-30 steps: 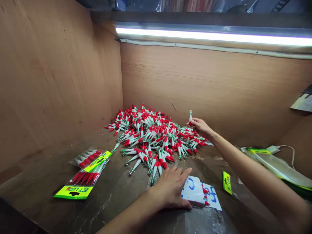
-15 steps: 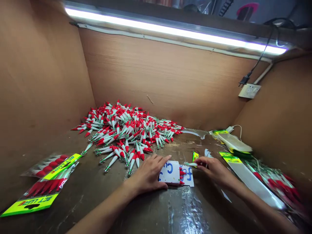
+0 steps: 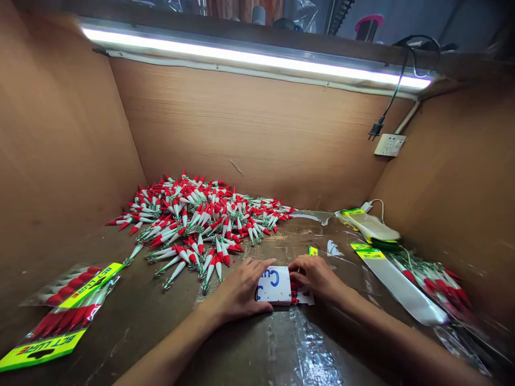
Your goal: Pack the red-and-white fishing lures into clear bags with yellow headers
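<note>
My left hand (image 3: pixel 241 292) grips the left end of a small white cardboard sleeve (image 3: pixel 276 289) with blue lettering, thumb at the near edge and fingers over the far side. Red tips of several squid-jig fishing lures (image 3: pixel 295 295) show at the sleeve's right mouth. There, my right hand (image 3: pixel 319 280) is closed, its fingertips pinching a lure mostly hidden by the fingers and the sleeve. Under the right hand lies a lettered flap. A big pile of red-and-white lures (image 3: pixel 201 209) with green-tinted hooks lies behind my left hand.
Filled lure packets (image 3: pixel 60 316) with yellow headers lie at left. On the right are an unfilled clear packet (image 3: pixel 398 284), a stack of packets (image 3: pixel 370 228) and bagged lures (image 3: pixel 438 289). Wooden walls surround the worktop; a plug (image 3: pixel 376 128) hangs near a socket (image 3: pixel 390 145).
My right hand has moved left to the sleeve's mouth, bringing the lure it held clear of it before. My left hand keeps its grip on the sleeve. The camera view has shifted slightly.
</note>
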Motion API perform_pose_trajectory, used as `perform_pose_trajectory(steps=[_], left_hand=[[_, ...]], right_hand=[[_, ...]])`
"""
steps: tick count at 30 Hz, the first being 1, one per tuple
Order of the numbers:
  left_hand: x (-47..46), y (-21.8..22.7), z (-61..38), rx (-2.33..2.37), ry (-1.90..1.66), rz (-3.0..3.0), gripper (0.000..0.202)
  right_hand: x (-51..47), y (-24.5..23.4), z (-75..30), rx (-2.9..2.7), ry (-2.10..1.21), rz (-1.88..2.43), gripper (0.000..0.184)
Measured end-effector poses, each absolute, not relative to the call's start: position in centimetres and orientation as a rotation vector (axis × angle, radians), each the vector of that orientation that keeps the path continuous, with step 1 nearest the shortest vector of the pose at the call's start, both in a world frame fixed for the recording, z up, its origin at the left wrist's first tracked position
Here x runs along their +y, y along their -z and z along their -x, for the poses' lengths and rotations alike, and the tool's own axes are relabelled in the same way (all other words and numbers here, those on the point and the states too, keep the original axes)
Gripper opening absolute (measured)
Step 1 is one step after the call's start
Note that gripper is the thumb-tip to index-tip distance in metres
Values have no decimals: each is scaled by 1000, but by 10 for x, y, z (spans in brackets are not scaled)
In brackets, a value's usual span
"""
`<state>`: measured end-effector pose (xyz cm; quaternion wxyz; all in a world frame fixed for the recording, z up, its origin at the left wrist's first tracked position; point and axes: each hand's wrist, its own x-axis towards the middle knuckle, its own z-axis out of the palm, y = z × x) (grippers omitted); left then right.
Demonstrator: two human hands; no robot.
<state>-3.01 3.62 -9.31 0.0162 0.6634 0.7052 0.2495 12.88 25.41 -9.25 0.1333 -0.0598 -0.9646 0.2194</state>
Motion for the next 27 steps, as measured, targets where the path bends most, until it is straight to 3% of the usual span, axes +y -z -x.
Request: perform_pose_trajectory(steps=[5,9,13,17,22,25,27], left_hand=[[35,97,33,2171,-788,-2013,84],[35,97,34,2134,-742,-2020,71],[36,97,32,2156,-747,-1993,72],[37,103,27,2189,-771,-1961,77],[38,101,26,2191,-930,-1902,77],[39,91,31,2136,-1234,-1636,65],[38,84,37,1934,-1453,-1326,67]], right_hand=[[259,111,-121,-2691,-975,191,29],[265,116,-120,-2657,-780,153,11],[279,112,-128,-2770,-666,154,18],[297,109,-151,-2957,-149,432,40],[294,106,-155,-2941,116,641,30],[273,92,-152,-2794,69,461,33],[248,81,-153,-2656,-24,64,39]])
